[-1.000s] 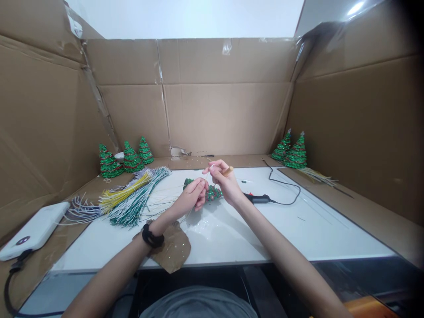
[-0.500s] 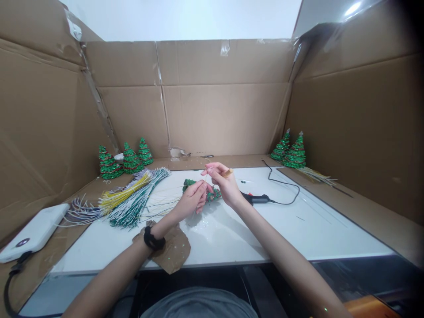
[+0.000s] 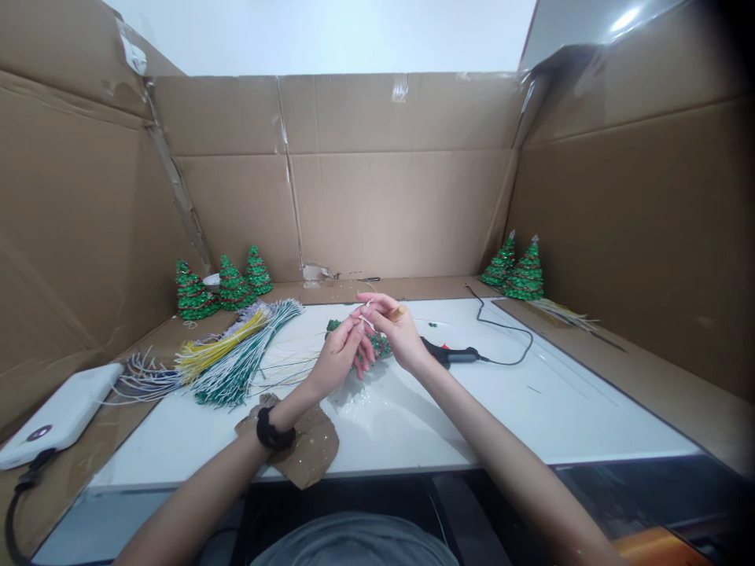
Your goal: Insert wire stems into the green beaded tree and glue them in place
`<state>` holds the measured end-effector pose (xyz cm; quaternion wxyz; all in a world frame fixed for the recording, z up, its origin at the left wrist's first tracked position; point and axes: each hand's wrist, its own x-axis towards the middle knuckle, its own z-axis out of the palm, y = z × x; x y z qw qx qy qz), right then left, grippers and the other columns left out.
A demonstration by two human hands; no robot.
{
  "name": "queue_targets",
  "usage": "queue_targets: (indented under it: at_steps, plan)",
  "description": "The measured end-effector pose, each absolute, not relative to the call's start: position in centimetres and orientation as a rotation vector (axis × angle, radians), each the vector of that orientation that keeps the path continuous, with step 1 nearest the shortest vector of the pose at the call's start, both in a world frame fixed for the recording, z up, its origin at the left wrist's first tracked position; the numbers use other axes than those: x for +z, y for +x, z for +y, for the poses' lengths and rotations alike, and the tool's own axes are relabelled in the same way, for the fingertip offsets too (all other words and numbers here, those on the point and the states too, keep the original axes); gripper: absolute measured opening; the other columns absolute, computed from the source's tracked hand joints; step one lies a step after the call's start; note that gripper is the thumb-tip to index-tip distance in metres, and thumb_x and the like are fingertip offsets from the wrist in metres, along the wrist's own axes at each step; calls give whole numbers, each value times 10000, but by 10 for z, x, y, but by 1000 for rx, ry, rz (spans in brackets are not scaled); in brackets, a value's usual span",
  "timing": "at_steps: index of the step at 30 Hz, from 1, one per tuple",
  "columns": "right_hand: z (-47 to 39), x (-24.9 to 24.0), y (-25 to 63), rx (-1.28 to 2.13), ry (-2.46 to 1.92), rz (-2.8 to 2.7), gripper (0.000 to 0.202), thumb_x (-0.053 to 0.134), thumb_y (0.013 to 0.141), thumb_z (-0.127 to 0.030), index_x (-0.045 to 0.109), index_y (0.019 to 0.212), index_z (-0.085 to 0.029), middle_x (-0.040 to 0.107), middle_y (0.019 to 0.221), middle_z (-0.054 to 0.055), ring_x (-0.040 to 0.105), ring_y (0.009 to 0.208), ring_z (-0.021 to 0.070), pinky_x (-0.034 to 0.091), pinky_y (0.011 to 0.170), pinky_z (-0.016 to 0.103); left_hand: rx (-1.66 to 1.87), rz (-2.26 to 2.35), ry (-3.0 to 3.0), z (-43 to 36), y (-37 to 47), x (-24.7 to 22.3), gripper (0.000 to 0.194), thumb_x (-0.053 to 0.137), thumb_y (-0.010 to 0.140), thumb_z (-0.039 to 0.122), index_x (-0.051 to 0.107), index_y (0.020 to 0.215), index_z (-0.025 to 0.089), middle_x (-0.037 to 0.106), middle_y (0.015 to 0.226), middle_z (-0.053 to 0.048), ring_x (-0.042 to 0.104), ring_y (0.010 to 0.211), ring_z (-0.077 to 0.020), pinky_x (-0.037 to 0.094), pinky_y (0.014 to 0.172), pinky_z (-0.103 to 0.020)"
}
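A: What's changed with the hands?

B: They've closed in on each other. Half a second ago a gap showed between the fingertips; now the left hand (image 3: 340, 354) and the right hand (image 3: 399, 336) meet there, over the bench (image 3: 531, 424).

A: Holding anything?

B: The left fingertips are pinched on a pale strand (image 3: 362, 319). The right hand is curled round a tan stick (image 3: 399, 312), its end poking out; whether it grips the strand too, I can't tell.

A: And the green tree (image 3: 382, 346)?

B: Lying just behind the hands, partly hidden, as before. The black glue gun (image 3: 463, 355) hasn't moved either, to its right, nor the wire bundles (image 3: 236, 354) on the left.
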<state>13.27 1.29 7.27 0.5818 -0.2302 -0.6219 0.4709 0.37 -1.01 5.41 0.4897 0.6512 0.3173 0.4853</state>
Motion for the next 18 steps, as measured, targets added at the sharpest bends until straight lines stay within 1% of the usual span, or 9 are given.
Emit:
queue_targets:
  at_steps: [3,7,9,11,14,18]
  plan:
    - [13,73,133,1058,-552,-1465,247,640,755,-399,652,923,-219,655,754,13,497,578,113,403,559,259,1181,789,1595,-11,4,55,307,404,877,466,464,894,166,539,572,38,498,403,-80,433,357,-176]
    - [18,78,143,824,-630,-1383,257,585,796,-413,662,952,-224,673,784,32,497,617,129,349,518,255,1102,814,1674,-11,3,57,310,393,881,457,493,856,165,532,567,36,491,391,-71,417,359,-166]
    - [23,81,152,698,-665,-1300,280,566,803,-420,652,983,-224,675,792,34,446,564,117,313,487,255,1055,836,1691,-14,1,56,312,396,877,458,498,841,165,532,567,33,488,386,-69,408,354,-163]
    - [28,85,161,602,-691,-1215,305,556,804,-425,639,1010,-216,674,812,37,367,503,98,272,459,254,989,845,1660,-20,-2,54,311,401,870,465,489,833,169,535,572,29,493,390,-75,408,347,-168]
    - [34,88,171,556,-700,-1112,351,556,796,-438,622,1043,-198,670,821,43,275,466,80,225,435,250,916,859,1600,-34,-11,46,294,412,866,456,478,824,172,546,596,23,503,404,-79,421,362,-180]
    - [37,85,172,583,-721,-1138,371,564,788,-448,627,1042,-184,674,819,48,270,470,80,221,436,247,914,888,1528,-52,-19,36,291,411,868,444,489,839,165,557,625,19,484,397,-66,405,381,-181]
